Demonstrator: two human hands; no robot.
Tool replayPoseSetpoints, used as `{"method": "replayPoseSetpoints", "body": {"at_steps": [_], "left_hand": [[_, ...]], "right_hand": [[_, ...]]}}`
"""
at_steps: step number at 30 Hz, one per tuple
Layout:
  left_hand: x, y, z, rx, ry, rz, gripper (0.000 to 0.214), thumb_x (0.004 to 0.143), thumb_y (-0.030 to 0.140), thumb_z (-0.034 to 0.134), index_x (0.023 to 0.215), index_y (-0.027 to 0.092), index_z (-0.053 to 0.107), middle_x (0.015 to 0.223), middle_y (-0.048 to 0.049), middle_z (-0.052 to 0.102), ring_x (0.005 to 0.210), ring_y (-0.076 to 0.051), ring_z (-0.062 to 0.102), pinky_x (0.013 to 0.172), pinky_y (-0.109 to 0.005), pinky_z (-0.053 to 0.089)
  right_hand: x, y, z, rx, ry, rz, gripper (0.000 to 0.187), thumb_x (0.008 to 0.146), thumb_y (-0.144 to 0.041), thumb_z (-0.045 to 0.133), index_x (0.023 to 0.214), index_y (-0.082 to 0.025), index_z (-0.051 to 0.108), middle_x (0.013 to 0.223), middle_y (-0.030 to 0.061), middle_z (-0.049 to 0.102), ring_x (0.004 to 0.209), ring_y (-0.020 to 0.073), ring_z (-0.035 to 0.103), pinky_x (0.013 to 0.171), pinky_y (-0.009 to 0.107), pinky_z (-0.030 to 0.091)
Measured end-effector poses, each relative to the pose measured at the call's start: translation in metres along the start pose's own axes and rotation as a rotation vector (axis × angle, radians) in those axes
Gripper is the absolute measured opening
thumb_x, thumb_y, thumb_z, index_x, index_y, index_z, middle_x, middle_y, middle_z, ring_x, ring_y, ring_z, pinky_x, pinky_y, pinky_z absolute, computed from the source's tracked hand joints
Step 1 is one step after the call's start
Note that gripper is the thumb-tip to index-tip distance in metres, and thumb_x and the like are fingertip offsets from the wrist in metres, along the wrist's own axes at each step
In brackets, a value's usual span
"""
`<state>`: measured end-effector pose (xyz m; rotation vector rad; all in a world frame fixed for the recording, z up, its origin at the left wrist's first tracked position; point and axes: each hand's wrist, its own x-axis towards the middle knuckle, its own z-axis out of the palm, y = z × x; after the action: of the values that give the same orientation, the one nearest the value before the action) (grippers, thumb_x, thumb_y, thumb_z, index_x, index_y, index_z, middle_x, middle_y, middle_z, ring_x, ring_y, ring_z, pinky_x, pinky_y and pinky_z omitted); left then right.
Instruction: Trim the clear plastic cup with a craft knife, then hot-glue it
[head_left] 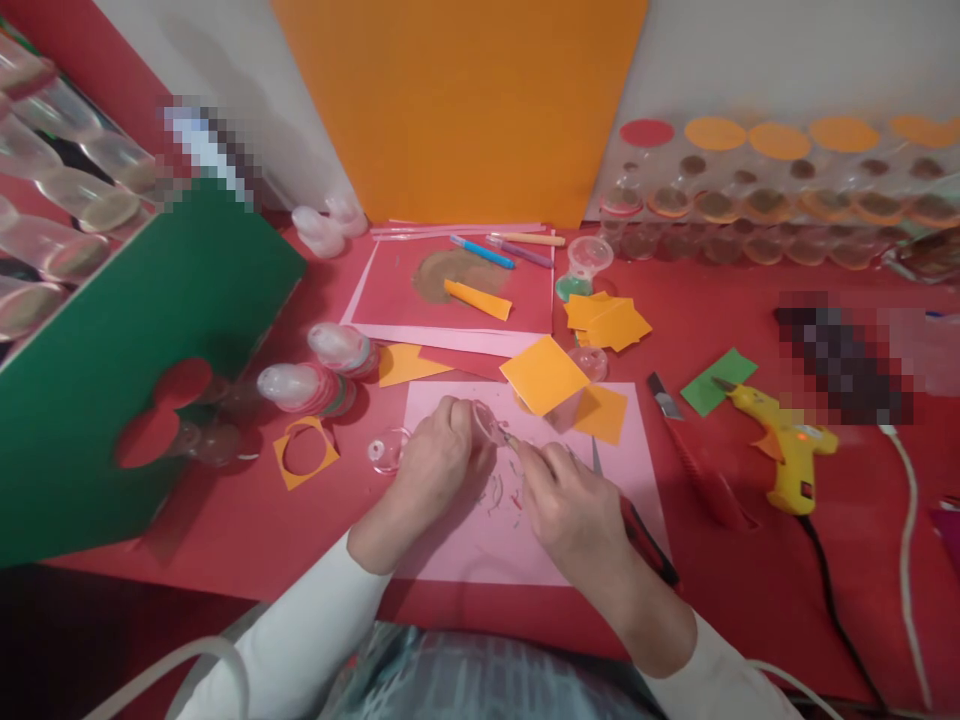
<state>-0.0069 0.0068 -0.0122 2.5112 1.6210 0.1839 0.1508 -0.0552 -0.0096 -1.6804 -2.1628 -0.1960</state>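
My left hand (439,455) is closed on a small clear plastic piece with a round pinkish rim (487,424), over a pink paper sheet (465,555). My right hand (566,495) pinches a thin dark-tipped tool (507,438), its tip touching or very near that rim; most of the tool is hidden by the fingers. Small shavings (495,492) are scattered on the paper between both hands. Another clear plastic lid (386,451) lies just left of my left hand. A red and black handle (649,540) is partly hidden beneath my right wrist.
To the right lie a red box cutter (701,465), a yellow glue gun (787,440) with its cord, and green paper (720,380). Orange paper squares (544,374) sit ahead. Clear plastic bottles (289,388) and a green board (150,380) stand left; markers (482,252) lie behind.
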Motion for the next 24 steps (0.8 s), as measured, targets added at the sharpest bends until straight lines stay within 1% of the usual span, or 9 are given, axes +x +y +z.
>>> {"method": "replayPoseSetpoints", "body": {"at_steps": [3, 6, 10, 16, 20, 24], "left_hand": [[0.0004, -0.0001, 0.0006, -0.008, -0.008, -0.013, 0.014, 0.083, 0.025, 0.051, 0.092, 0.017, 0.044, 0.086, -0.0087, 0.058, 0.069, -0.024, 0.062, 0.052, -0.032, 0.047], [-0.0002, 0.0001, 0.0016, 0.010, -0.004, -0.008, 0.015, 0.083, 0.024, 0.052, 0.093, 0.017, 0.044, 0.087, -0.0092, 0.058, 0.070, -0.024, 0.062, 0.053, -0.033, 0.048], [-0.0015, -0.0001, 0.0032, 0.034, 0.034, 0.007, 0.014, 0.083, 0.025, 0.052, 0.092, 0.017, 0.044, 0.087, -0.0087, 0.058, 0.070, -0.024, 0.062, 0.055, -0.033, 0.049], [-0.0004, -0.0025, 0.0041, 0.025, 0.034, 0.040, 0.015, 0.080, 0.023, 0.054, 0.090, 0.017, 0.045, 0.083, -0.0071, 0.057, 0.068, -0.023, 0.061, 0.051, -0.030, 0.045], [0.0000, -0.0019, 0.0051, 0.014, 0.058, 0.018, 0.013, 0.081, 0.024, 0.052, 0.090, 0.018, 0.044, 0.083, -0.0068, 0.057, 0.067, -0.022, 0.061, 0.051, -0.030, 0.045], [-0.0004, -0.0014, 0.0047, 0.014, 0.057, 0.019, 0.014, 0.081, 0.024, 0.052, 0.091, 0.017, 0.044, 0.084, -0.0075, 0.057, 0.068, -0.023, 0.061, 0.052, -0.031, 0.046]], "right_hand": [[0.0011, 0.0006, 0.0011, -0.011, 0.007, 0.002, 0.025, 0.091, -0.011, 0.047, 0.101, -0.016, 0.069, 0.067, 0.0011, 0.062, 0.058, 0.0129, 0.057, 0.051, 0.026, 0.034], [-0.0004, 0.0020, -0.0022, 0.024, -0.012, 0.014, 0.027, 0.089, -0.012, 0.047, 0.103, -0.017, 0.069, 0.068, 0.0014, 0.063, 0.059, 0.0132, 0.058, 0.051, 0.026, 0.034], [-0.0042, 0.0030, -0.0062, 0.075, -0.029, 0.017, 0.031, 0.088, -0.012, 0.046, 0.109, -0.016, 0.068, 0.071, 0.0021, 0.064, 0.063, 0.0137, 0.060, 0.053, 0.026, 0.036], [-0.0008, 0.0016, -0.0020, 0.043, -0.009, 0.002, 0.029, 0.090, -0.012, 0.046, 0.106, -0.015, 0.070, 0.069, 0.0015, 0.063, 0.060, 0.0136, 0.059, 0.051, 0.026, 0.035], [0.0018, 0.0016, -0.0013, 0.029, -0.003, 0.022, 0.027, 0.092, -0.013, 0.046, 0.102, -0.016, 0.071, 0.068, 0.0007, 0.063, 0.059, 0.0133, 0.059, 0.051, 0.026, 0.035], [-0.0007, 0.0027, -0.0044, 0.060, -0.027, 0.025, 0.029, 0.090, -0.013, 0.046, 0.106, -0.017, 0.070, 0.069, 0.0013, 0.063, 0.061, 0.0137, 0.060, 0.052, 0.026, 0.036]]}}
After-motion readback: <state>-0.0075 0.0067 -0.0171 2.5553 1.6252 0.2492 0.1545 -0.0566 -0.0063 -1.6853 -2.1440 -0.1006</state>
